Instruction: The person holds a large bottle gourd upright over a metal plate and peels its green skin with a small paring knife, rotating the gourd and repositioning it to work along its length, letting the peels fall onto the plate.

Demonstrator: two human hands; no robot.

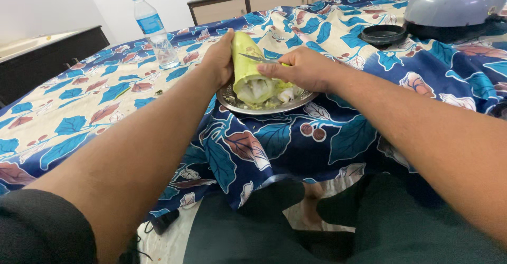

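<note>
Taking the round silver metal plate (232, 103) as the landmark: far to its left stands a dark low cabinet (47, 50), and nearer, to the plate's upper left, a clear plastic water bottle with a blue cap and label (153, 31) stands upright on the tabletop (105, 100), which is covered by a cloth printed with blue and reddish leaves. The left hand (217, 59) is just at the plate's left rim, closed around the far side of a long pale green gourd (249, 68), which rests tilted with its cut white end down in the plate. Pale cut pieces (288, 94) lie in the plate beside it. The right hand (301, 68), over the plate's right half, is clenched on a small knife (256, 59) whose blade lies across the gourd's green skin. Well to the plate's upper right sit a round black lid (383, 34) and a grey domed appliance (454, 5).
</note>
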